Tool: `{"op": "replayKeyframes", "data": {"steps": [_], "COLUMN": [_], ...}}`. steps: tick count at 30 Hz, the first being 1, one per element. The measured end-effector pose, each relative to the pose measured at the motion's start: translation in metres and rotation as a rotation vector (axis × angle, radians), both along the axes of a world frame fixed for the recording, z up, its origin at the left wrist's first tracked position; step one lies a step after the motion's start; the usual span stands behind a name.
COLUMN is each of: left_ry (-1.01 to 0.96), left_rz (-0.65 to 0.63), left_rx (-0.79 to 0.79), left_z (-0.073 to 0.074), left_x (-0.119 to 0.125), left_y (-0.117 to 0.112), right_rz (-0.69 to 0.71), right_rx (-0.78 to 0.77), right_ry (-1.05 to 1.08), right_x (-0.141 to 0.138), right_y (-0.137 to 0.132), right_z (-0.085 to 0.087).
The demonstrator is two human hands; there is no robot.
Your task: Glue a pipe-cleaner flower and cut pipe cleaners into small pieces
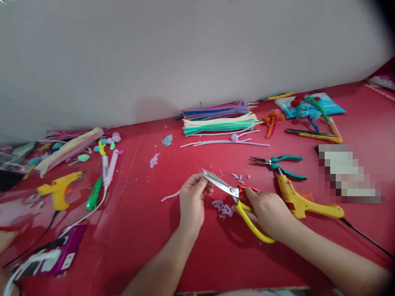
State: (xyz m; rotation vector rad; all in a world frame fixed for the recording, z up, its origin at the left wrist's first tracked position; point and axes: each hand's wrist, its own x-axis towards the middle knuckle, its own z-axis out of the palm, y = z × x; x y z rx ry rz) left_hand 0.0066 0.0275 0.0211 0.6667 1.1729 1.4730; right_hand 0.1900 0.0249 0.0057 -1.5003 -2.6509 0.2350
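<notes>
My left hand (191,201) pinches a lilac pipe cleaner (169,197), whose loose end sticks out to the left. Its other end is mostly hidden by my fingers, at the tips of the scissor blades. The fingers of my right hand (271,213) are in the handles of a pair of scissors (220,185), one handle red and the other yellow. The blades point up and left toward my left fingertips. Below them lie several short lilac cut pieces (224,207), and a few more pieces (240,178) are scattered just beyond the blades.
Bundles of pipe cleaners (220,125) lie by the wall. To the right are pliers (274,161), a yellow glue gun (308,201), a blurred-out rectangular object (348,172) and pipe-cleaner flowers (304,109). Leftward are another glue gun (58,189), a purple box (72,246) and another person's hand (9,240).
</notes>
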Motion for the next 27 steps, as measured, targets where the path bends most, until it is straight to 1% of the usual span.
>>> {"op": "replayKeyframes", "data": {"steps": [9, 14, 22, 27], "left_ry": [0.017, 0.025, 0.010, -0.008], "left_rz": [-0.012, 0.001, -0.022, -0.010], "left_rx": [-0.020, -0.037, -0.027, -0.055], "left_z": [0.0029, 0.0036, 0.0028, 0.0020], "left_x": [0.0005, 0.0008, -0.0006, -0.0013], "left_y": [0.0000, 0.0004, 0.0006, 0.0016], "right_rz": [-0.003, 0.004, -0.006, -0.018], "right_rx": [-0.018, -0.010, 0.004, -0.018], "right_ry": [-0.026, 0.001, -0.015, 0.012], "right_x": [-0.0004, 0.0002, 0.0001, 0.0008], "right_y": [-0.0005, -0.0007, -0.0009, 0.0008], "right_z": [-0.0001, -0.0020, -0.0022, -0.0030]}}
